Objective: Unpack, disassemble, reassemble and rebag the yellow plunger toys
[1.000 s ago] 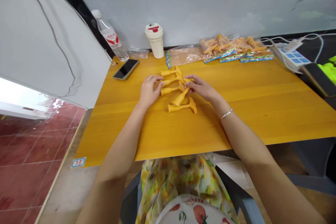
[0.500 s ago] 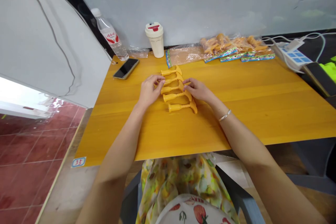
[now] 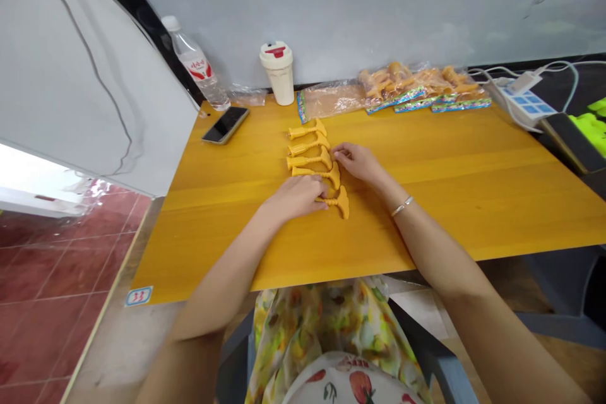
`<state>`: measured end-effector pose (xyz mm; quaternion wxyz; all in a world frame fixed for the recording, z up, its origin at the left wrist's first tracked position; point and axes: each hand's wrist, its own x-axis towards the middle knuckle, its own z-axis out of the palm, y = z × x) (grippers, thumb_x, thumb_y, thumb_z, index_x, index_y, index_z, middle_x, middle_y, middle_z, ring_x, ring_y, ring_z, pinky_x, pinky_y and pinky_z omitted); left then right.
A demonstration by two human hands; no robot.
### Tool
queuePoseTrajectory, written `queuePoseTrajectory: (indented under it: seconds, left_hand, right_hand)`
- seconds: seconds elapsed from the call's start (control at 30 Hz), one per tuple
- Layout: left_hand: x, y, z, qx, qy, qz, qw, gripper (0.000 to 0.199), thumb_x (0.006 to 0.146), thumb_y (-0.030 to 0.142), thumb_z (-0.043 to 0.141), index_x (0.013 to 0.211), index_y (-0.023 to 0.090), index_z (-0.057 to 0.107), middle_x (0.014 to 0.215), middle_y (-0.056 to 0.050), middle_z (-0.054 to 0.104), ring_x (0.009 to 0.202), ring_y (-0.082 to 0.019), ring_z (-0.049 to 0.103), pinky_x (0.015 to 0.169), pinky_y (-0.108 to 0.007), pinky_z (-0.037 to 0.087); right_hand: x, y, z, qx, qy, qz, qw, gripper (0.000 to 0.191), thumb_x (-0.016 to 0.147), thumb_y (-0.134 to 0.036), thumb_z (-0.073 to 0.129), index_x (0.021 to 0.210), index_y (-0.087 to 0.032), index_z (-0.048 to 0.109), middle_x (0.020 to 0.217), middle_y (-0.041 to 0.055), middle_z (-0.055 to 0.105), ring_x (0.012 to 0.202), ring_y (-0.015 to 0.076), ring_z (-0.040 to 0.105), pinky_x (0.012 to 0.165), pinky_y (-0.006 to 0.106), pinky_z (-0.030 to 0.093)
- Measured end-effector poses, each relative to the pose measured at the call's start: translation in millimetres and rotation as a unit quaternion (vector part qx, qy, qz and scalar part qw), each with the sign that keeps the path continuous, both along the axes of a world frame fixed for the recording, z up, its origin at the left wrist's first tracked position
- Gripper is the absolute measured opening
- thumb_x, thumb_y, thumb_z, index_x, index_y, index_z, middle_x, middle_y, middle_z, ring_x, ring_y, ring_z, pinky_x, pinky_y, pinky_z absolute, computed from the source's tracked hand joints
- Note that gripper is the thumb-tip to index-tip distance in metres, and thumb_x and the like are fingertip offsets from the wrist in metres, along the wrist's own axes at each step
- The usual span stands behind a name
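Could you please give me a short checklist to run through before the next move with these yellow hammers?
1. All five yellow hammers on the table: ok.
2. Heads facing the same way: ok, all toward the person's right.
3. Left grip on the nearest hammer: ok, at its handle, which is mostly hidden.
4. Even spacing: not ok, the gap before the nearest hammer looks wider than the others.
5. Right grip clear of the hammers: cannot tell, the fingertips are very close to the heads.
6. Phone and lidded cup apart from the row: ok.
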<state>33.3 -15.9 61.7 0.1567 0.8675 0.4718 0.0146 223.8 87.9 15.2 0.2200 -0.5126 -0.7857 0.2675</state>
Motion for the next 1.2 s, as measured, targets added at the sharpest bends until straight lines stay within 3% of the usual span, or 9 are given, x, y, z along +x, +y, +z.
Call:
queuePoseTrajectory:
  seconds: [0.13, 0.27, 0.37, 0.43, 0.5, 0.67, 0.87, 1.03, 1.2]
  left_hand:
    - [-22.3, 15.8, -3.3, 0.058, -0.219, 0.062, 0.972, 0.035, 0.090, 0.053, 0.068, 0.108, 0.023, 0.070, 0.113, -0.008, 0.070, 0.106, -0.025, 0.067, 0.094, -0.038, 0.053]
    - [-50.6, 46.1, -30.5, 0.098, -0.451, 0.268, 0.845, 0.065, 0.092, 0.073, 0.049, 0.131, 0.023, 0.060, 0.142, -0.014, 0.060, 0.136, -0.027, 0.054, 0.115, -0.044, 0.043]
    - [-64.4, 63.7, -51.5, -0.016, -0.548, 0.378, 0.746, 0.075, 0.098, 0.074, 0.023, 0.147, 0.023, 0.049, 0.164, -0.014, 0.039, 0.154, -0.027, 0.034, 0.126, -0.047, 0.028]
    - [-67.0, 70.2, -60.1, -0.066, -0.576, 0.387, 0.717, 0.080, 0.100, 0.070, 0.009, 0.153, 0.022, 0.042, 0.169, -0.013, 0.031, 0.158, -0.026, 0.028, 0.128, -0.047, 0.025]
    - [-65.2, 74.1, -64.9, -0.084, -0.578, 0.367, 0.724, 0.085, 0.098, 0.071, 0.001, 0.156, 0.020, 0.038, 0.170, -0.013, 0.029, 0.158, -0.024, 0.026, 0.129, -0.044, 0.025]
    - [-57.1, 81.8, -71.8, -0.082, -0.537, 0.303, 0.783, 0.097, 0.090, 0.079, -0.004, 0.158, 0.022, 0.036, 0.170, -0.010, 0.028, 0.157, -0.024, 0.026, 0.124, -0.039, 0.036]
    - [-58.0, 86.7, -77.9, -0.026, -0.547, 0.298, 0.782, 0.091, 0.094, 0.079, 0.005, 0.157, 0.022, 0.038, 0.167, -0.012, 0.034, 0.156, -0.023, 0.031, 0.127, -0.041, 0.030]
    - [-58.0, 82.9, -81.8, 0.006, -0.529, 0.291, 0.797, 0.088, 0.095, 0.080, 0.018, 0.156, 0.021, 0.043, 0.166, -0.013, 0.037, 0.155, -0.023, 0.033, 0.129, -0.041, 0.024]
    - [-60.1, 83.8, -86.2, 0.013, -0.532, 0.293, 0.794, 0.080, 0.099, 0.073, 0.020, 0.153, 0.020, 0.046, 0.166, -0.014, 0.037, 0.155, -0.024, 0.033, 0.129, -0.042, 0.024]
  right_hand:
    - [-5.0, 4.4, -10.8, 0.005, 0.067, 0.002, 0.998, 0.037, 0.097, -0.025, 0.049, 0.130, -0.016, 0.064, 0.121, 0.0122, 0.075, 0.109, 0.0223, 0.071, 0.101, 0.039, 0.054]
    - [-10.8, 7.0, -21.6, 0.026, 0.089, 0.016, 0.996, 0.055, 0.099, -0.029, 0.045, 0.151, -0.011, 0.046, 0.152, 0.0169, 0.054, 0.145, 0.0253, 0.048, 0.122, 0.043, 0.036]
    - [-13.1, 6.6, -24.5, 0.014, 0.039, 0.026, 0.999, 0.061, 0.100, -0.032, 0.043, 0.156, -0.011, 0.041, 0.158, 0.0179, 0.048, 0.152, 0.0310, 0.036, 0.128, 0.053, 0.023]
    - [-13.9, 5.4, -23.8, 0.012, 0.023, 0.037, 0.999, 0.061, 0.100, -0.033, 0.042, 0.157, -0.013, 0.040, 0.158, 0.0173, 0.048, 0.152, 0.0336, 0.035, 0.127, 0.059, 0.021]
    - [-14.4, 3.3, -21.3, 0.022, 0.030, 0.043, 0.998, 0.059, 0.100, -0.033, 0.041, 0.156, -0.013, 0.042, 0.156, 0.0170, 0.051, 0.149, 0.0334, 0.040, 0.125, 0.059, 0.026]
    - [-14.5, -5.9, -11.4, 0.013, 0.078, 0.042, 0.996, 0.053, 0.102, -0.034, 0.042, 0.151, -0.017, 0.049, 0.138, 0.0137, 0.068, 0.133, 0.0273, 0.059, 0.116, 0.049, 0.043]
    - [-11.1, 6.2, -14.3, 0.004, 0.110, -0.024, 0.994, 0.046, 0.104, -0.036, 0.038, 0.141, -0.017, 0.058, 0.115, 0.0113, 0.078, 0.117, 0.0248, 0.070, 0.110, 0.046, 0.048]
    - [-20.6, 41.9, -22.8, 0.034, 0.062, -0.074, 0.995, 0.052, 0.104, -0.036, 0.038, 0.151, -0.018, 0.049, 0.143, 0.0132, 0.064, 0.140, 0.0262, 0.054, 0.120, 0.050, 0.037]
    - [-35.5, 49.2, -25.0, 0.047, 0.002, -0.018, 0.999, 0.054, 0.106, -0.040, 0.033, 0.156, -0.023, 0.044, 0.156, 0.0085, 0.054, 0.148, 0.0248, 0.045, 0.125, 0.050, 0.029]
